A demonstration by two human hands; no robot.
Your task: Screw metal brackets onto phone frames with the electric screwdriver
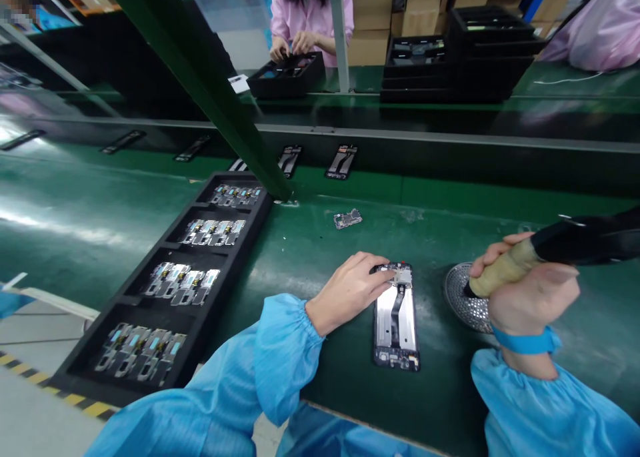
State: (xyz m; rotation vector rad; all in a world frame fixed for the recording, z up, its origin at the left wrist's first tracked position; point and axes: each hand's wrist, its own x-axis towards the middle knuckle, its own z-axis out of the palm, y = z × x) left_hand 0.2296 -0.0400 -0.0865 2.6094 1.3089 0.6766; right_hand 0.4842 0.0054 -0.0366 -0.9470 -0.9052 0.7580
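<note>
An open phone (410, 317) lies on the green bench, its silver inside and black ribbon cable showing. My left hand (353, 287) holds the phone's top end, fingers on its left edge and on a small metal plate. My right hand (525, 300) is wrapped around the tan-taped grip of an electric screwdriver (507, 270) with a black body. The screwdriver's lower end points down over a round, dimpled metal dish (463, 297); its tip is hard to make out. Beyond the phone lies a loose circuit board (347, 219).
A long black tray (227, 273) of phone parts stands at left. A green post (215, 97) slants across the bench. Further open phones (342, 161) lie along the back. Across the barrier, a person in pink handles a black box (285, 80); black trays (460, 57) are stacked nearby.
</note>
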